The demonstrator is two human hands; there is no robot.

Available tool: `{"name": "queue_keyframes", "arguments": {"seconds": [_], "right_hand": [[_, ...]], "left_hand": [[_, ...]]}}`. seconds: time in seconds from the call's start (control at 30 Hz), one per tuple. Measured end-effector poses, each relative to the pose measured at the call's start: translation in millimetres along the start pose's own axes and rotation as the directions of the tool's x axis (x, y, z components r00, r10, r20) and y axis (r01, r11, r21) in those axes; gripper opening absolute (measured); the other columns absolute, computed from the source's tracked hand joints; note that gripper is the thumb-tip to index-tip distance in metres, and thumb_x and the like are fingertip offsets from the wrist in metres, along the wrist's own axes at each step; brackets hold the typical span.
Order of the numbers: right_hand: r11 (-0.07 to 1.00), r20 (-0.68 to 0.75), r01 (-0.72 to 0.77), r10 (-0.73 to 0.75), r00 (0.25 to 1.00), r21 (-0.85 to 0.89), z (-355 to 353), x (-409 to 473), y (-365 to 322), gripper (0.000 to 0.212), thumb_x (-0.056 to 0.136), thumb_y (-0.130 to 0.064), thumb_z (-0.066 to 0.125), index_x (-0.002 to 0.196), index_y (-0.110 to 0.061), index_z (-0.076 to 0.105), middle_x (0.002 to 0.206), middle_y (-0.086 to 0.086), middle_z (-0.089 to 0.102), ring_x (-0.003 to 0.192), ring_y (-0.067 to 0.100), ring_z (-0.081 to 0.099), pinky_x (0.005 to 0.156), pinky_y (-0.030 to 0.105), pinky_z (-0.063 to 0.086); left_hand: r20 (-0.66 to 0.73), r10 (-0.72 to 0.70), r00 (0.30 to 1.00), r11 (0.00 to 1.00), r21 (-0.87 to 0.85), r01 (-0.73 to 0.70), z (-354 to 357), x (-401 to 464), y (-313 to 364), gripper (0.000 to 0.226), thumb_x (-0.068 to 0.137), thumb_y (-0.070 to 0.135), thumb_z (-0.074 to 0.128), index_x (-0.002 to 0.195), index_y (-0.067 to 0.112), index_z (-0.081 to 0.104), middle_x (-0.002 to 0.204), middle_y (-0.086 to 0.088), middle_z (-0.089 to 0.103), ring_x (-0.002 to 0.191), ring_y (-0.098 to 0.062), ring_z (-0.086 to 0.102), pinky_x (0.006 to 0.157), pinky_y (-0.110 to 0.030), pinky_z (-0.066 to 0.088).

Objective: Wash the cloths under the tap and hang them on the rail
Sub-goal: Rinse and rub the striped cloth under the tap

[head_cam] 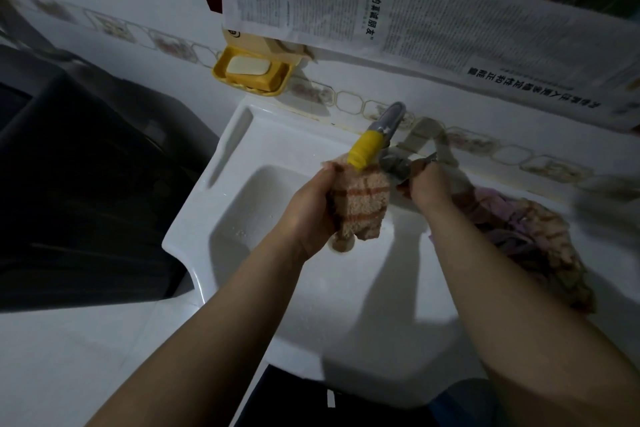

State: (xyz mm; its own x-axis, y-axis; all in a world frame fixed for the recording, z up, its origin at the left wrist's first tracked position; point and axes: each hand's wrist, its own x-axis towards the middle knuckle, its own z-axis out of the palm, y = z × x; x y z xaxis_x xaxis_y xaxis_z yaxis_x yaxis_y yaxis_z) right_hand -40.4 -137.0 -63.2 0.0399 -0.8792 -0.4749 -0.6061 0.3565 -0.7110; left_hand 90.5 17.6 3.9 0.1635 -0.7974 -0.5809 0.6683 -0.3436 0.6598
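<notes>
Head view: left hand [308, 208] bunches the striped cloth [360, 204] in a pressed grip under the tap [367, 146]; right hand [424, 184] pinches the tap handle [398, 166]. Soft cloth, probably heavier soaked; best squeezed mid-bundle.

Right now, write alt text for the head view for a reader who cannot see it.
A left hand holds a striped beige cloth under a yellow-tipped tap over a white sink, while the right hand grips the tap handle. More cloths lie heaped on the sink's right edge.
</notes>
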Motion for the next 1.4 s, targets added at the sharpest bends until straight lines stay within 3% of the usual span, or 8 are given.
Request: {"name": "queue_keyframes", "arguments": {"seconds": [0.2, 0.3, 0.53, 0.67, 0.87, 1.1, 1.3, 1.4], "right_hand": [[0.959, 0.175, 0.04, 0.01, 0.984, -0.281, -10, -39, -26, 0.078, 0.079, -0.082, 0.014, 0.098, -0.022, 0.059, 0.087, 0.011, 0.066, 0.08, 0.029, 0.065, 0.08, 0.043, 0.053], [0.917, 0.242, 0.363, -0.318, 0.916, -0.167, -2, -68, -39, 0.051, 0.098, -0.053, 0.028, 0.098, -0.013, 0.059, 0.084, 0.009, 0.06, 0.078, 0.023, 0.056, 0.072, 0.032, 0.041], [0.933, 0.526, 0.359, -0.297, 0.797, -0.016, 10, -76, -25, 0.034, 0.091, -0.039, 0.057, 0.064, -0.019, 0.06, 0.056, -0.013, 0.061, 0.055, -0.003, 0.054, 0.057, 0.02, 0.043], [0.931, 0.304, 0.05, -0.169, 0.938, 0.363, 9, -64, -25, 0.016, 0.08, -0.035, 0.062, 0.082, -0.02, 0.07, 0.084, 0.002, 0.072, 0.082, 0.02, 0.068, 0.08, 0.036, 0.053], [0.857, 0.369, -0.069, -0.147, 0.918, 0.511, 20, -79, -31, 0.023, 0.096, -0.011, 0.05, 0.074, -0.012, 0.056, 0.05, -0.001, 0.056, 0.047, 0.011, 0.054, 0.055, 0.021, 0.045], [0.963, 0.458, 0.079, -0.193, 0.868, 0.256, 5, -72, -33, 0.008, 0.086, -0.02, 0.064, 0.087, -0.014, 0.068, 0.085, 0.006, 0.072, 0.085, 0.023, 0.067, 0.087, 0.038, 0.051], [0.969, 0.346, 0.182, -0.231, 0.909, 0.169, 7, -85, -42, 0.015, 0.092, -0.019, 0.054, 0.084, -0.008, 0.06, 0.069, 0.006, 0.057, 0.059, 0.01, 0.055, 0.05, 0.015, 0.042], [0.959, 0.304, 0.148, -0.22, 0.927, 0.242, 14, -89, -44, 0.015, 0.089, -0.02, 0.059, 0.081, -0.008, 0.064, 0.069, 0.008, 0.061, 0.065, 0.017, 0.058, 0.052, 0.018, 0.043]], "left_hand": [[-0.017, 0.075, 0.997, 0.93, 0.361, -0.064, -6, -3, 6, 0.039, 0.102, 0.046, 0.031, 0.106, 0.024, 0.063, 0.108, -0.008, 0.07, 0.103, -0.026, 0.067, 0.092, -0.045, 0.052], [0.014, 0.11, 0.994, 0.751, 0.654, -0.093, -10, 0, 13, 0.037, 0.101, 0.044, 0.035, 0.097, 0.022, 0.065, 0.097, -0.004, 0.069, 0.095, -0.022, 0.065, 0.093, -0.044, 0.052], [-0.011, 0.347, 0.938, 0.244, 0.967, -0.079, -23, 15, 33, 0.046, 0.094, 0.048, 0.05, 0.073, 0.009, 0.064, 0.066, -0.006, 0.06, 0.064, -0.019, 0.055, 0.059, -0.028, 0.042], [0.067, 0.118, 0.991, 0.68, 0.722, -0.13, -54, 18, 13, 0.04, 0.09, 0.047, 0.058, 0.072, 0.012, 0.062, 0.074, -0.006, 0.059, 0.073, -0.014, 0.054, 0.077, -0.029, 0.045], [-0.054, 0.149, 0.987, 0.913, 0.39, -0.116, -34, 33, -18, 0.037, 0.101, 0.034, 0.041, 0.113, 0.004, 0.059, 0.114, -0.015, 0.065, 0.109, -0.027, 0.06, 0.099, -0.041, 0.047], [-0.093, 0.25, 0.964, 0.841, 0.515, -0.168, -41, 39, -12, 0.021, 0.094, 0.025, 0.059, 0.083, 0.014, 0.072, 0.075, -0.007, 0.069, 0.067, -0.015, 0.064, 0.067, -0.033, 0.053], [-0.137, 0.498, 0.856, 0.759, 0.546, -0.355, -50, 46, 3, 0.025, 0.093, 0.025, 0.061, 0.078, 0.005, 0.064, 0.075, -0.008, 0.068, 0.071, -0.019, 0.063, 0.073, -0.035, 0.053], [-0.087, 0.483, 0.871, 0.461, 0.871, -0.168, -42, 50, 8, 0.032, 0.094, 0.044, 0.05, 0.08, 0.016, 0.056, 0.066, 0.002, 0.058, 0.066, -0.018, 0.057, 0.062, -0.032, 0.046]]}}
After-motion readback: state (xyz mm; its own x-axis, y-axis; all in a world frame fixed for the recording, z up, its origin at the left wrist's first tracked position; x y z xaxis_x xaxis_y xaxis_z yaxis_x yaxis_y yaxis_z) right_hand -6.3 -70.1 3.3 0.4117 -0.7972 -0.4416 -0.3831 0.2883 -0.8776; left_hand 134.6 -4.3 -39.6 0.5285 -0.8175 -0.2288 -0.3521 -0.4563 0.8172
